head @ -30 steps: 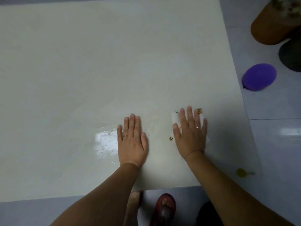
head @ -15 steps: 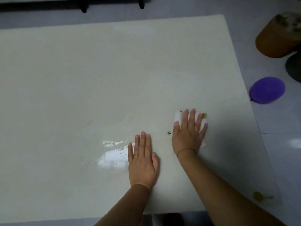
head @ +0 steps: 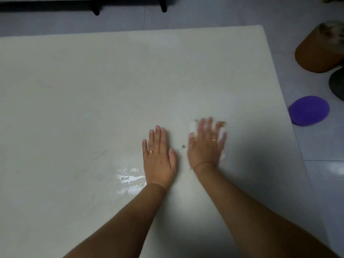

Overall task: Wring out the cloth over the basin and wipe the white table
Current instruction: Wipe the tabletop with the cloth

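The white table [head: 93, 90] fills most of the view. My right hand [head: 205, 146] lies flat and blurred on a small white cloth [head: 192, 127], pressing it to the tabletop; only the cloth's edges show past the fingers. My left hand [head: 159, 157] rests flat on the table just to the left, fingers together, holding nothing. A small dark crumb [head: 183, 146] lies between the hands. A wet shiny patch [head: 130, 180] sits left of my left wrist. No basin is in view.
On the floor to the right of the table are a purple balloon [head: 309, 110], a brown stool [head: 320, 51] and a dark round object [head: 337, 83]. Black furniture legs [head: 96, 8] stand beyond the far edge.
The view has tilted up, showing the table's far edge. My right hand with the cloth has slid a little away from me and is blurred now. My left hand stays flat beside it.
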The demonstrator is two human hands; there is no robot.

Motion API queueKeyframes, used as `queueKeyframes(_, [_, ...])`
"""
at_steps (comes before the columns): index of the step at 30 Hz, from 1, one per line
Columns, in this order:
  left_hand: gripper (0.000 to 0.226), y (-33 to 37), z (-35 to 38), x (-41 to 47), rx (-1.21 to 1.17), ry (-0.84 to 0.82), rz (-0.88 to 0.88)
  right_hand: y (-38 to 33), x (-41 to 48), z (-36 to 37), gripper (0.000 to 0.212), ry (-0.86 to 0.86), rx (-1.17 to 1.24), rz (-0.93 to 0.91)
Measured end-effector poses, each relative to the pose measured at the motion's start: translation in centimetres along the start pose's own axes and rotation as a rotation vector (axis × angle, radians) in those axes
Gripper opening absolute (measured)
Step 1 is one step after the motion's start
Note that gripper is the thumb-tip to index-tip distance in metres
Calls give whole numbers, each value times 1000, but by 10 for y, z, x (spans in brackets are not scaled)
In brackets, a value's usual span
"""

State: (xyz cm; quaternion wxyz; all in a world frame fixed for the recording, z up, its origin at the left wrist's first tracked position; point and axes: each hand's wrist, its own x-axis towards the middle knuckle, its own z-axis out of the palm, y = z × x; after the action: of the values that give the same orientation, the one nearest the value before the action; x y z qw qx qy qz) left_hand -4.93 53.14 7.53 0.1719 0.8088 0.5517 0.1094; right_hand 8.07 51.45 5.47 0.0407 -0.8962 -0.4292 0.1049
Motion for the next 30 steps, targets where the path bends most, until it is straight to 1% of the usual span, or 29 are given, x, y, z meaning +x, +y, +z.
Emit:
queueKeyframes(2, [64, -4, 2, 28, 31, -6, -9, -14, -15, 3, 61, -59, -97, -325])
queueKeyframes(4, [65, -11, 6, 49, 77, -23, -1, 1, -4, -5, 60, -86, -136, -589])
queueKeyframes(5, [66, -15, 9, 55, 102, -31, -5, 13, 8, -9, 59, -82, -139, -671])
queueKeyframes(6, [67, -19, 12, 60, 127, -40, -14, 26, 22, -13, 58, -69, -149, -694])
queueKeyframes(7, [67, -22, 14, 62, 149, -50, -24, 38, 38, -16, 58, -50, -153, -648])
queueKeyframes(8, [67, -24, 17, 63, 165, -55, -31, 47, 54, -20, 57, -31, -142, -547])
queueKeyframes(10, [65, -24, 21, 61, 174, -39, -37, 46, 76, -21, 56, 10, -82, -246])
queueKeyframes(12, [64, -24, 22, 61, 178, -36, -36, 15, 78, -14, 57, 35, -6, 59])
queueKeyframes(13, [63, -25, 22, 62, 185, -37, -33, -5, 73, -9, 59, 28, 18, 135])
queueKeyframes(14, [63, -25, 22, 62, 193, -39, -30, -25, 66, -4, 59, 22, 19, 113])
queueKeyframes(15, [62, -25, 21, 62, 194, -45, -29, -41, 57, 1, 60, 5, -10, 8])
queueKeyframes(16, [62, -25, 21, 61, 187, -53, -29, -48, 50, 2, 60, -29, -49, -140])
queueKeyframes(18, [61, -25, 20, 61, 166, -62, -31, -37, 55, -4, 60, -79, -101, -436])
queueKeyframes(19, [61, -25, 20, 61, 159, -65, -33, -22, 66, -10, 60, -74, -105, -563])
queueKeyframes(20, [62, -25, 20, 61, 156, -66, -34, -7, 78, -14, 59, -59, -126, -650])
queueKeyframes(21, [62, -25, 20, 61, 154, -69, -35, 9, 92, -18, 58, -31, -149, -666])
queueKeyframes(22, [62, -24, 20, 61, 154, -75, -35, 23, 107, -21, 57, -7, -151, -603])
queueKeyframes(23, [62, -24, 20, 61, 154, -81, -35, 31, 120, -23, 57, 13, -127, -470])
queueKeyframes(24, [62, -24, 20, 61, 154, -83, -37, 31, 129, -23, 56, 36, -88, -293])
queueKeyframes(26, [62, -24, 20, 61, 152, -85, -43, 6, 136, -16, 57, 91, 8, 72])
queueKeyframes(27, [62, -24, 20, 61, 152, -89, -45, -14, 134, -14, 58, 85, 45, 181])
queueKeyframes(28, [62, -24, 20, 61, 155, -94, -45, -33, 130, -10, 60, 64, 57, 191])
queueKeyframes(29, [62, -23, 20, 61, 157, -100, -44, -49, 125, -6, 61, 38, 30, 94])
queueKeyframes(30, [61, -23, 19, 61, 159, -106, -41, -58, 118, -4, 61, 2, -19, -73])
